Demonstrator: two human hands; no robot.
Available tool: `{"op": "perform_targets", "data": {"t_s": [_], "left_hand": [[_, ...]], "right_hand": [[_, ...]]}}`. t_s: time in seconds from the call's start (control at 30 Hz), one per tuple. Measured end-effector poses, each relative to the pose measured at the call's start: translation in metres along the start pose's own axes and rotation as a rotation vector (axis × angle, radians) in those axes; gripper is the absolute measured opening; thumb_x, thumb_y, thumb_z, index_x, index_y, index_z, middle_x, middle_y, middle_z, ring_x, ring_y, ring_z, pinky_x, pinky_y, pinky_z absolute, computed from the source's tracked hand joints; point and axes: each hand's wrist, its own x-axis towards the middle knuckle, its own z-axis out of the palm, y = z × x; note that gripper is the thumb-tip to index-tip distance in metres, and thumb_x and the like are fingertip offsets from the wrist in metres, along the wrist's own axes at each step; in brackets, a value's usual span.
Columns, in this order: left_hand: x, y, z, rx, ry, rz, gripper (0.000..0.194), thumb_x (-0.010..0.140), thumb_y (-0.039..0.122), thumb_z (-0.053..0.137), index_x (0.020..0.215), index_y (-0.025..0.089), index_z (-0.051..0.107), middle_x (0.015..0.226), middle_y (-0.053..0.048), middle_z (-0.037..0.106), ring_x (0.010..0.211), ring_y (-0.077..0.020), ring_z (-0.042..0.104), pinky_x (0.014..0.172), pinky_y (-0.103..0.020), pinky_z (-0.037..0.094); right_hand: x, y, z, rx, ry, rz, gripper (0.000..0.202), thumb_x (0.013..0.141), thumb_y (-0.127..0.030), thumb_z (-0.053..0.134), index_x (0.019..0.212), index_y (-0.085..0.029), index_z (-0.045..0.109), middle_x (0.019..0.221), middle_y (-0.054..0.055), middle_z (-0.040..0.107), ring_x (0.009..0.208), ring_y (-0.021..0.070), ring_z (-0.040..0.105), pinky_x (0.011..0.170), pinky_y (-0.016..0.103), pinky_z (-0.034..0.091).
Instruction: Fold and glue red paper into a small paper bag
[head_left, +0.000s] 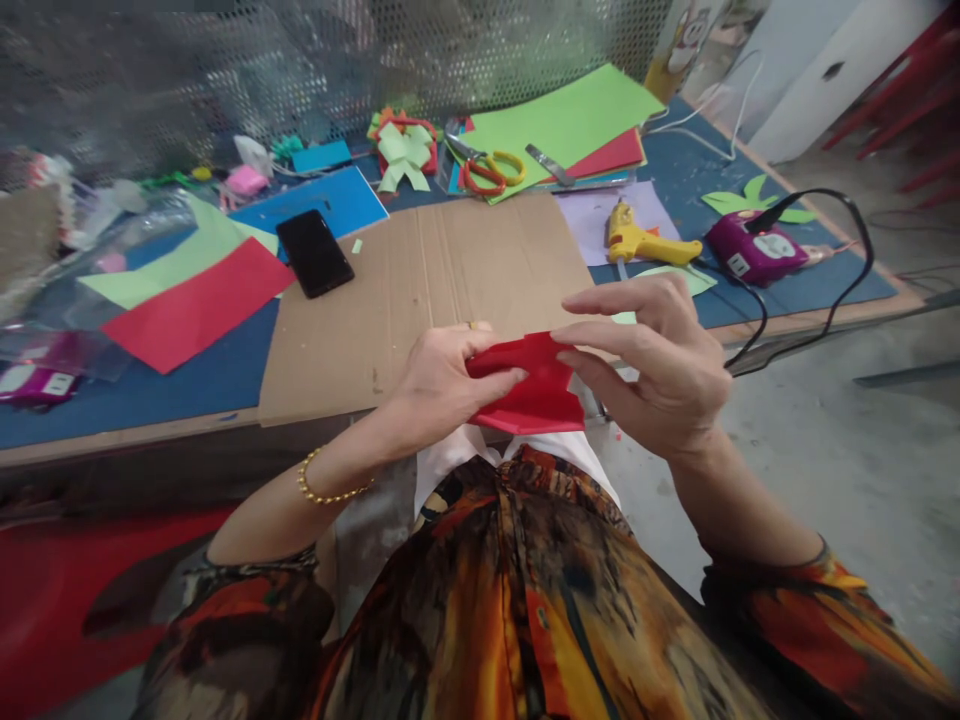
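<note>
A piece of folded red paper (544, 385) is held up over my lap, just off the table's front edge. My left hand (442, 380) grips its left side, with the thumb lying across the front and the fingers behind. At the upper right corner, the thumb and index finger of my right hand (656, 365) pinch the edge, while the other fingers are raised. Behind the paper lies a flat cardboard sheet (480, 260) on the blue table. The back of the paper is hidden.
A yellow glue gun (649, 240) and a purple power socket (754, 248) with a black cord are at right. Scissors (491, 172) lie by green sheets (570, 115) and a paper flower (405, 155) at the back. A phone (315, 252) and red paper strip (199, 305) are at left.
</note>
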Motion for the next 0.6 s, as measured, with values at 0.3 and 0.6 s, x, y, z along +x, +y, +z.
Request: {"op": "perform_targets", "data": {"t_s": [0.3,0.6], "left_hand": [[-0.002,-0.004,-0.001,0.137,0.013,0.088,0.017,0.09,0.019,0.068,0.075,0.017,0.074,0.076,0.0,0.067,0.07,-0.013,0.061,0.063,-0.027,0.042],[-0.002,-0.01,0.0,0.41,0.071,0.3,0.015,0.093,0.016,0.07,0.08,0.019,0.075,0.082,-0.002,0.074,0.074,-0.0147,0.063,0.07,-0.029,0.044]], "right_hand": [[0.001,0.004,-0.002,-0.029,-0.128,-0.041,0.005,0.1,-0.024,0.075,0.099,-0.028,0.073,0.124,0.005,0.078,0.097,0.0208,0.068,0.086,0.042,0.054],[0.003,0.001,-0.001,0.05,-0.181,-0.022,0.008,0.101,-0.028,0.073,0.109,-0.031,0.075,0.127,0.004,0.077,0.104,0.0218,0.07,0.096,0.046,0.053]]}}
